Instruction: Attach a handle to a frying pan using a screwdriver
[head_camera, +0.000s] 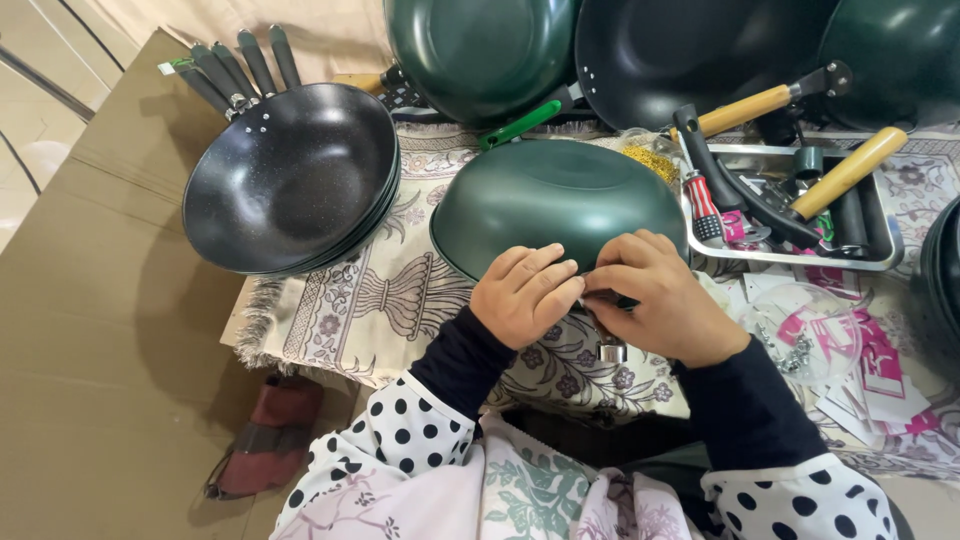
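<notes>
Gripping the near rim of an overturned green wok (555, 200), you had both hands pressed together at its edge: your left hand (525, 295) was curled with its fingers folded down against the rim, and your right hand (655, 298) pinched the same spot from the other side, fingertips meeting the left's. A small metal fitting (611, 351) showed just below your hands; whether either hand held it, I cannot tell. The wok lay upside down on a patterned tablecloth (390, 300) right in front of you, in the middle of the table. To its left sat a stack of black speckled woks (290, 180) with their dark handles fanned out behind. To its right stood a metal tray (885, 255) filled with handles, some wooden, some black, and a red-gripped screwdriver (703, 205). Beyond, more green and black woks (480, 50) leaned against each other. Near your right forearm lay a clear plastic bag of screws (805, 345) on printed sheets.
</notes>
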